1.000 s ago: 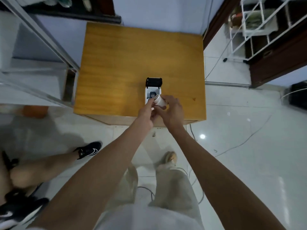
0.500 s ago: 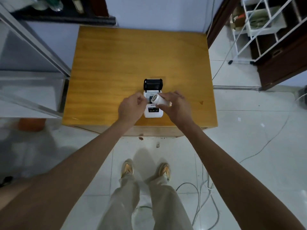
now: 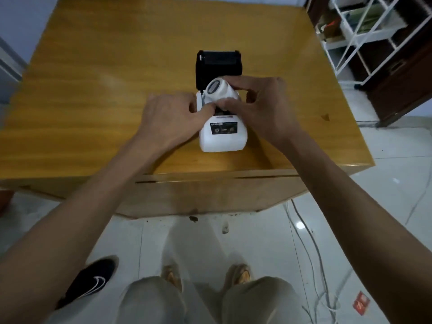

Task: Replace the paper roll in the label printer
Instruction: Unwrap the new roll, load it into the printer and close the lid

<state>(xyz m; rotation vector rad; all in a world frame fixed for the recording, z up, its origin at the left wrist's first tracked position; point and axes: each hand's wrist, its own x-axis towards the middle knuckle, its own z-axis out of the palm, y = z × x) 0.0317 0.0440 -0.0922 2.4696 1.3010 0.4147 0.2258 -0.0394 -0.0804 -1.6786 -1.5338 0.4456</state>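
The open bay of the one printer [image 3: 222, 134] is largely hidden behind both hands, and its panel lettering is blurred. One paper roll [image 3: 219, 90] is clamped in the right hand [image 3: 264, 106], tilted just above the bay. The left hand [image 3: 173, 118] is pressed against the printer's left edge, with the fingers curled; whether anything is gripped cannot be told. The printer's black lid [image 3: 218, 66] is raised over the wooden table [image 3: 93, 90].

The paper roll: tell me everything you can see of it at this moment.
The paper roll is a small white cylinder with a greyish core end facing the camera. It is tilted, held above the open bay of the white label printer, just in front of the raised black lid. The right hand grips it from the right side; the left hand rests at the printer's left edge, thumb just beneath the roll. It is not yet seated.
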